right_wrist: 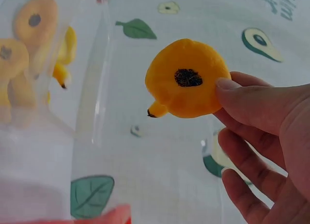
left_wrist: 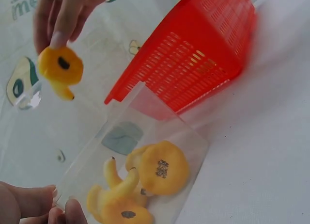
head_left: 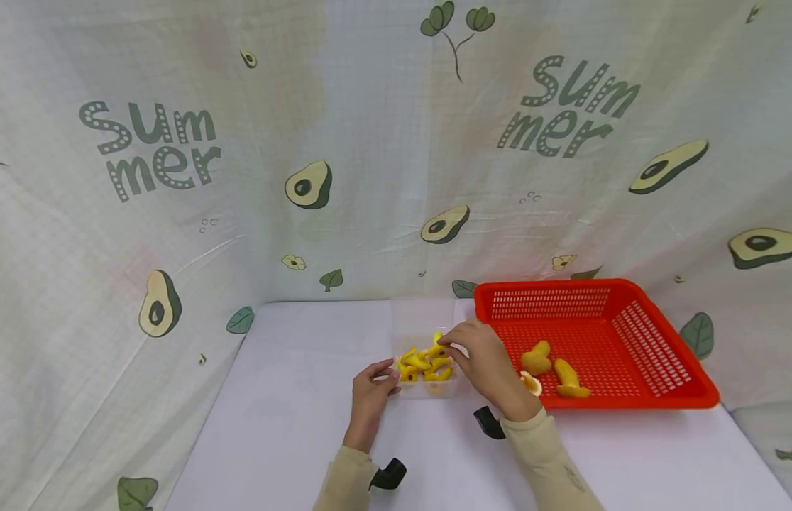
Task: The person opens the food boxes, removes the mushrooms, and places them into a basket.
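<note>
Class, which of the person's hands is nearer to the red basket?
Right. The right hand is near the left edge of the red basket; the left hand is farther left, holding the clear box.

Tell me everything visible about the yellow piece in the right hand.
The yellow piece has a smooth, seemingly plastic, rounded body with a dark patch and a stalk with a dark tip. In the right wrist view, the stalk slants downward. The right hand pinches it near the clear container. Nothing else visibly touches it.
</note>
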`<state>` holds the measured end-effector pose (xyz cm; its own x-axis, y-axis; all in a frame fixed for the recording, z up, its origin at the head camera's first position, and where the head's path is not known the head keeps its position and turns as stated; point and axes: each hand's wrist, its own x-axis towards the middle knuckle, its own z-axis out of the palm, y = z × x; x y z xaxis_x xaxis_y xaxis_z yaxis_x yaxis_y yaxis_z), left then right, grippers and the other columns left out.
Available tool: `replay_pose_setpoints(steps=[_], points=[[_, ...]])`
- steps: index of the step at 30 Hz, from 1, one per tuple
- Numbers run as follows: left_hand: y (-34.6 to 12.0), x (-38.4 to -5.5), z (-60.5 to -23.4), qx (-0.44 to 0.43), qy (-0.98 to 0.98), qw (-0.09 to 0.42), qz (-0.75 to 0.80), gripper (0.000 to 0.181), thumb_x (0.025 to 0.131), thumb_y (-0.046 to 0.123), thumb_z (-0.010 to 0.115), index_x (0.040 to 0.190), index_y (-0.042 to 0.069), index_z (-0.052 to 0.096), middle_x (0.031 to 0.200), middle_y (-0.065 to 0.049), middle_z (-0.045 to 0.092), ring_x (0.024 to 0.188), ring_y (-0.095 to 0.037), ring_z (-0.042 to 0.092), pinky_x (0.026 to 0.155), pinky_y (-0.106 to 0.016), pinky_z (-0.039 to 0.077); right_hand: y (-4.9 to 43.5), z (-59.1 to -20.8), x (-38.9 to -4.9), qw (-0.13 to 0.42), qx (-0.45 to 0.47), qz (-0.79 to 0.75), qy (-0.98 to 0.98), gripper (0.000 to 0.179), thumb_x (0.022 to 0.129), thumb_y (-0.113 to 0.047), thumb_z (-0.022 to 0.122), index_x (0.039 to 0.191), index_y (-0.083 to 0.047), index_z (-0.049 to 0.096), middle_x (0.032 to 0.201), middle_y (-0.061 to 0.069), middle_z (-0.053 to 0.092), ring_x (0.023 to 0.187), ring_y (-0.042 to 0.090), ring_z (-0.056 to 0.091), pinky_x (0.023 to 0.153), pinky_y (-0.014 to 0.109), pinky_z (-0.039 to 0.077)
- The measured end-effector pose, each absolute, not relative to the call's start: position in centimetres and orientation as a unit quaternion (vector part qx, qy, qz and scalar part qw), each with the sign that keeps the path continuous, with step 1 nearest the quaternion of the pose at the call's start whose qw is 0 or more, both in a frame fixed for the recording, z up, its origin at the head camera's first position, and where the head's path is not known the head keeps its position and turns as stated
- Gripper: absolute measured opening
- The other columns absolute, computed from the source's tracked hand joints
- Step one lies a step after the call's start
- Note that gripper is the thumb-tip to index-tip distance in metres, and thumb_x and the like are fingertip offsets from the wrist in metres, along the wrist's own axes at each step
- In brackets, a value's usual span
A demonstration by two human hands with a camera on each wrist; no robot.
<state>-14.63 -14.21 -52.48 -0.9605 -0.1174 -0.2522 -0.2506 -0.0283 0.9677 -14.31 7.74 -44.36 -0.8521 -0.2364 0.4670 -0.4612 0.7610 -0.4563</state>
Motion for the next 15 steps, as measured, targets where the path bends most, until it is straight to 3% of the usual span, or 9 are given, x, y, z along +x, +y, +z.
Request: replay_pose_setpoints(steps=[15], points=[[-14.2, -15.2, -52.8, -0.146, 0.689, 0.063, 0.707, 0.035, 0.098, -0.001, 0.071, 0.131, -0.010, 0.067, 0.105, -0.015, 0.063, 0.081, -0.018, 0.062, 0.072, -0.026, 0.064, 13.9, -44.8, -12.2, 0.260, 0.153, 0.255, -0.918, 0.030, 0.075, 0.002, 0.092, 0.101, -0.008, 0.082, 0.098, 0.005, 0.077, 0.098, 0.026, 0.064, 0.083, 0.047, 0.060]])
